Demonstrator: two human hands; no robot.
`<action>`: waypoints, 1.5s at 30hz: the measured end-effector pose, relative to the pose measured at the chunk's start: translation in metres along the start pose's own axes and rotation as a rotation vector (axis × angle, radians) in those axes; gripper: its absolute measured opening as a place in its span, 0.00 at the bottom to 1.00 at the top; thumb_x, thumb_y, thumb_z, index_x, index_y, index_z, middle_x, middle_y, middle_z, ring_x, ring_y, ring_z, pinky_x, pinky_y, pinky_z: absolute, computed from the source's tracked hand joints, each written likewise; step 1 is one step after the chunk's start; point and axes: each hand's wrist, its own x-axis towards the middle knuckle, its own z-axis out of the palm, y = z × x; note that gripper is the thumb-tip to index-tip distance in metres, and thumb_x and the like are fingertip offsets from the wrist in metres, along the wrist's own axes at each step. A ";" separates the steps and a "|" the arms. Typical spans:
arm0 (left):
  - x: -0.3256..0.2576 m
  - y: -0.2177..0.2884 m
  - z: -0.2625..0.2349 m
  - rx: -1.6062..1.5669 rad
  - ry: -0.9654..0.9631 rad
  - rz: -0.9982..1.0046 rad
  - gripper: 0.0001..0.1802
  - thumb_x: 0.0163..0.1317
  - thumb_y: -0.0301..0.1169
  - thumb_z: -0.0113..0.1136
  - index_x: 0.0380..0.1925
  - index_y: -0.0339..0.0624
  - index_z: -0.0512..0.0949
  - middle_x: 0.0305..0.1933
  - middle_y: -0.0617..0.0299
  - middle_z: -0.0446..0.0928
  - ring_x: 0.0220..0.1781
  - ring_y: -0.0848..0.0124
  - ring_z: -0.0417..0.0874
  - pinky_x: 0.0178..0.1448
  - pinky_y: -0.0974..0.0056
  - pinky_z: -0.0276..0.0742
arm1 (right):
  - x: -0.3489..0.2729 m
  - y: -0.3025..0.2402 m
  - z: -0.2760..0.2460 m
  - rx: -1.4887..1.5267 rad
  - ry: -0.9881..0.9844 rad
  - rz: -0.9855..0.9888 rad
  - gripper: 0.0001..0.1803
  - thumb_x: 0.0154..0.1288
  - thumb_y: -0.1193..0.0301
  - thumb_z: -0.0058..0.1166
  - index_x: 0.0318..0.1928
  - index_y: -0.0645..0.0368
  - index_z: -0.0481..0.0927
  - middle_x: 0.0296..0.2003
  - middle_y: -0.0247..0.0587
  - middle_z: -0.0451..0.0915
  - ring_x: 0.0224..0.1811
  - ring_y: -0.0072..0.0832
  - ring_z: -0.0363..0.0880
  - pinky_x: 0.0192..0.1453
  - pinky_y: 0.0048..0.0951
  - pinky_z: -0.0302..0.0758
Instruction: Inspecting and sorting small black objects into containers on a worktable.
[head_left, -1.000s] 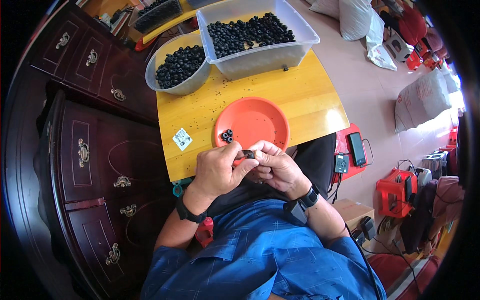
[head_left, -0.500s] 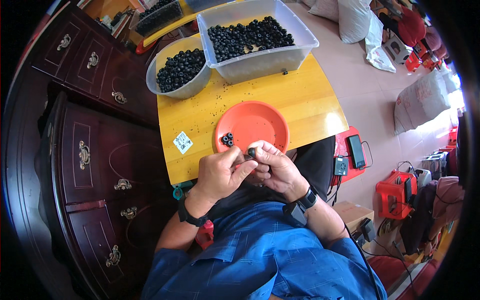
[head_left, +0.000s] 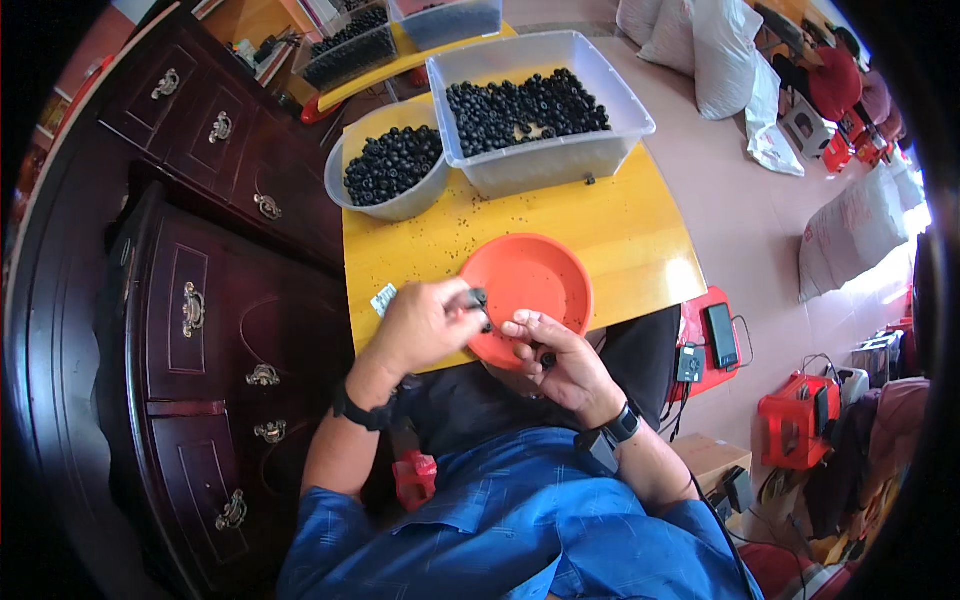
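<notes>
My left hand [head_left: 428,322] is over the left side of an orange plastic dish [head_left: 525,265]. Its thumb and fingers pinch at a small round black piece [head_left: 478,298], somewhat blurred; another black piece shows just below the fingertips. Lower right, at the dish's near rim, is my right hand [head_left: 562,368], palm partly up, with thumb and forefinger close together. Its curled fingers hold a black ring-shaped piece [head_left: 547,360]. Tiny dark crumbs lie in the dish.
On the yellow table [head_left: 630,225] stand a clear rectangular bin [head_left: 560,152] and a round tub [head_left: 405,208], both holding many black pieces. A small white packet [head_left: 383,299] lies left. Dark drawers [head_left: 215,330] border the left; a red stool [head_left: 697,310] carries a phone.
My hands have parted: the left has gone to the black pieces in the dish, while the right stays near the rim. The view has shifted, so the table sits lower and further right.
</notes>
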 end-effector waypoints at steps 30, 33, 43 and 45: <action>-0.023 0.019 0.082 -0.080 0.368 0.212 0.09 0.59 0.28 0.67 0.40 0.43 0.82 0.22 0.57 0.79 0.23 0.63 0.82 0.28 0.61 0.76 | 0.009 0.009 -0.014 0.162 -0.265 -0.001 0.18 0.78 0.64 0.43 0.62 0.58 0.73 0.56 0.44 0.78 0.57 0.33 0.78 0.64 0.37 0.76; -0.022 0.025 0.080 -0.222 0.381 0.200 0.06 0.60 0.24 0.66 0.37 0.40 0.81 0.17 0.62 0.74 0.18 0.75 0.75 0.24 0.66 0.70 | 0.011 0.011 -0.018 0.064 -0.207 -0.048 0.14 0.77 0.64 0.48 0.56 0.57 0.76 0.50 0.40 0.80 0.49 0.27 0.81 0.54 0.30 0.81; -0.021 0.024 0.076 -0.325 0.343 0.227 0.11 0.57 0.20 0.67 0.41 0.38 0.84 0.16 0.67 0.70 0.19 0.81 0.69 0.25 0.71 0.67 | 0.007 0.003 -0.011 -0.011 -0.120 -0.013 0.11 0.75 0.62 0.53 0.47 0.56 0.79 0.38 0.36 0.83 0.31 0.21 0.80 0.37 0.19 0.79; -0.023 0.023 0.077 -0.322 0.367 0.238 0.11 0.56 0.20 0.68 0.41 0.38 0.84 0.17 0.66 0.72 0.19 0.80 0.71 0.25 0.70 0.68 | 0.005 0.002 -0.007 -0.015 -0.114 -0.005 0.11 0.74 0.62 0.53 0.47 0.55 0.79 0.39 0.36 0.83 0.32 0.21 0.80 0.37 0.19 0.79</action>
